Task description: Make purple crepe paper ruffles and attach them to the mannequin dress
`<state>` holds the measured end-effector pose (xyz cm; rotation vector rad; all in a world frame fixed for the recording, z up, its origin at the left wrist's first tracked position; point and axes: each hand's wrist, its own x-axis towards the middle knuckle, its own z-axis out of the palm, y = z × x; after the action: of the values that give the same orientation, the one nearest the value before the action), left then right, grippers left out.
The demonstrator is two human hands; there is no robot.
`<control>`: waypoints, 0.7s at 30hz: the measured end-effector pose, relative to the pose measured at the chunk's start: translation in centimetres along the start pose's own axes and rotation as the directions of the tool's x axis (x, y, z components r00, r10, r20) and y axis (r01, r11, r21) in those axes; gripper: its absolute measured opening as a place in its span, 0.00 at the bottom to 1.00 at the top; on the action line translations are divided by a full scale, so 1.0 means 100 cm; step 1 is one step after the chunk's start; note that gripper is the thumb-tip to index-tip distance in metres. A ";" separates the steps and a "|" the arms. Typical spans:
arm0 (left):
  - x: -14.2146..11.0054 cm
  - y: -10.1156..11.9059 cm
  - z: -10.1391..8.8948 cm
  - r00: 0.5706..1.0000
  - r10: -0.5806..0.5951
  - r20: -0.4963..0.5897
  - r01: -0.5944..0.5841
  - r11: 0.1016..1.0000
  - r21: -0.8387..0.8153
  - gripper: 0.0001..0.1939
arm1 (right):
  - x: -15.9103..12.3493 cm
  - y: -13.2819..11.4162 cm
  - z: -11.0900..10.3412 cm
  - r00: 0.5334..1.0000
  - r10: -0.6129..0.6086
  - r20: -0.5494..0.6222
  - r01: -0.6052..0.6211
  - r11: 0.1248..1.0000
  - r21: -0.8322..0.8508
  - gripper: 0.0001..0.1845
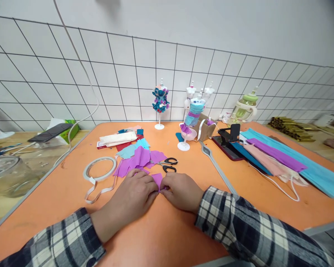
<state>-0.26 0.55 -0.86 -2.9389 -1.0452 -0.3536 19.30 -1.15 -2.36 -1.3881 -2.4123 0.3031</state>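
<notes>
Between my two hands is a small piece of purple crepe paper (157, 178), its near edge pinched at the fingertips. My left hand (137, 189) is closed on its left side, thumb against the fingers. From the right, my right hand (181, 190) pinches the same piece. Just beyond lie the scissors (170, 161) with black handles, partly on more purple paper (136, 158). A roll of white double-sided tape (86, 171) lies left of my left hand, with a loose strip trailing from it. The fingertips hide part of the held piece.
Small dress forms (159, 99) in paper outfits stand at the back, one with a blue dress (195, 111). Folded crepe paper (281, 159) and phones (225, 148) lie right. A green-lidded bottle (245, 107) stands behind. A cable (85, 70) hangs at left.
</notes>
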 end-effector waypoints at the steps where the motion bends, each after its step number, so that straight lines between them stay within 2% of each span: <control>1: 0.000 -0.001 0.001 1.000 0.001 0.004 -0.001 1.000 -0.002 0.10 | -0.001 0.000 0.000 1.000 -0.012 -0.006 0.012 1.000 -0.026 0.07; 4: -0.001 -0.002 0.002 1.000 0.008 0.013 -0.008 1.000 -0.009 0.10 | -0.002 -0.001 -0.001 0.999 -0.052 -0.006 0.052 0.996 -0.078 0.10; 13: 0.000 -0.001 0.003 0.996 -0.018 0.084 0.022 0.999 -0.049 0.10 | 0.000 -0.001 -0.003 0.998 -0.057 0.040 0.060 0.994 -0.087 0.10; 21: -0.003 -0.010 0.016 0.997 -0.031 0.070 0.038 0.994 -0.106 0.10 | 0.004 -0.001 -0.006 0.998 0.055 0.035 -0.056 0.998 0.040 0.06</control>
<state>-0.77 1.25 -2.52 -3.0510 -1.1210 -0.3218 19.25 -0.88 -1.67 -1.4452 -2.3834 0.3908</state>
